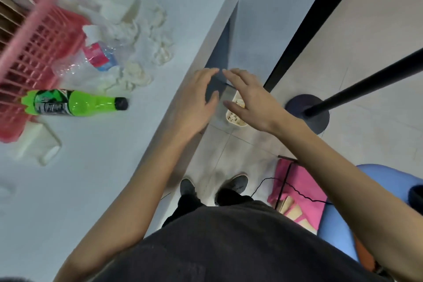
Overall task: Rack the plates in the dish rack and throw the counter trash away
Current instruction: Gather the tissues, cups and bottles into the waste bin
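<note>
White counter [183, 7], left hand [194, 101] and right hand [249, 96] outstretched at its edge, grips wide

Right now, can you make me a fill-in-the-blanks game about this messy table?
1. The dish rack is coloured ___.
2. The green bottle lies on its ___.
3. Its cap is ___.
4. The left hand and right hand hold ___.
Missing words: pink, side, black, nothing.
</note>
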